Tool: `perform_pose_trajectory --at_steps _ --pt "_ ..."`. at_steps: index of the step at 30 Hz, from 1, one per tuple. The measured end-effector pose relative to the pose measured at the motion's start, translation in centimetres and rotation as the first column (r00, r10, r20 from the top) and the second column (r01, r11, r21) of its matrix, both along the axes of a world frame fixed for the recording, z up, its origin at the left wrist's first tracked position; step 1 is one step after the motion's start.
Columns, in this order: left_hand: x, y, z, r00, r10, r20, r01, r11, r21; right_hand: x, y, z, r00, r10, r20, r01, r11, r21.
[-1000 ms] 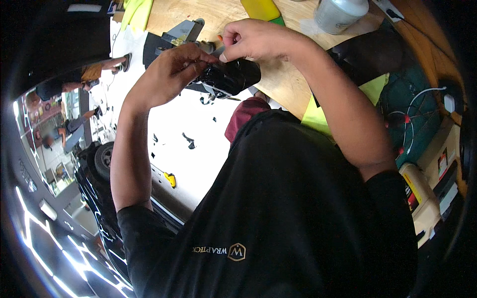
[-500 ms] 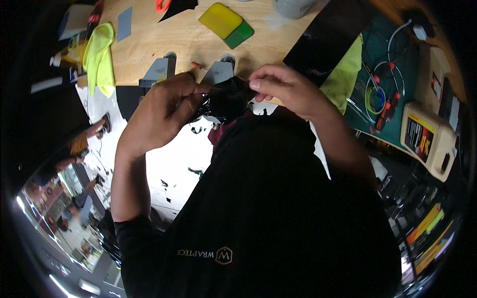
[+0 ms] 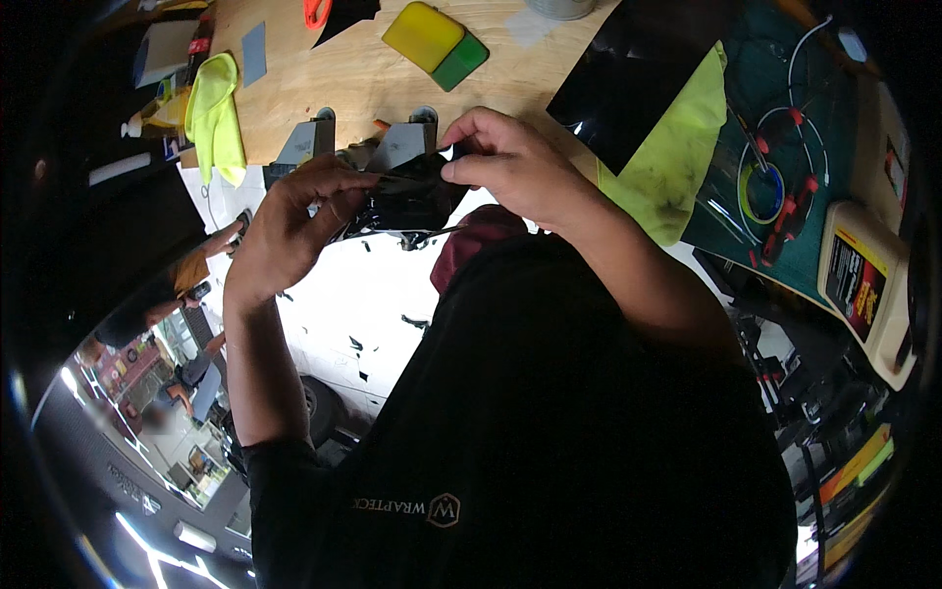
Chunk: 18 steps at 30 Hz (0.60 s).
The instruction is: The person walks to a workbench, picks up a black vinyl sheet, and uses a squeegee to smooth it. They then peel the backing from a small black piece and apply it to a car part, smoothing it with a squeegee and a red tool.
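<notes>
At my left, a yellow-green cloth is lying at the near edge of the workbench. My left hand is gripping the left end of a glossy black piece, which is sitting between my hands, beside two grey brackets at the bench's near edge. Glossy black is covering the face I am seeing; its underside is not showing, so I cannot tell how that side is standing. Black scraps are lying on the white floor below, so some trimming is seemingly done. My right hand is pinching the piece's right end, where a thin edge seems to be standing up, probably unfinished. Farther right, a black sheet is lying partly over another cloth.
</notes>
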<state>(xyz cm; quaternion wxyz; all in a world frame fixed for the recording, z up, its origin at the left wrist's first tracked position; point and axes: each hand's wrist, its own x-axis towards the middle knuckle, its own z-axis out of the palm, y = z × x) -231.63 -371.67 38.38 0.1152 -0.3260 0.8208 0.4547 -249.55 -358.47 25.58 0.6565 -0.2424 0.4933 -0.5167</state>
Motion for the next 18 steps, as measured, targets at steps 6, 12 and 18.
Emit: perform_pose_trajectory --at_steps 6,12,18 --pt "-0.2 0.3 0.2 0.995 0.067 0.077 -0.066 0.998 -0.015 -1.7 -0.7 -1.2 0.936 0.037 -0.349 -0.025 0.999 0.039" --pt "0.3 0.3 -0.3 0.993 0.116 0.021 -0.117 0.993 0.032 -5.8 -7.4 -4.5 0.207 -0.230 -0.951 -0.073 0.966 -0.249" --pt "0.2 -0.1 0.4 0.992 0.114 0.052 -0.120 0.984 0.135 -5.1 -7.8 -5.7 -0.079 0.005 -0.997 -0.232 0.972 0.023"
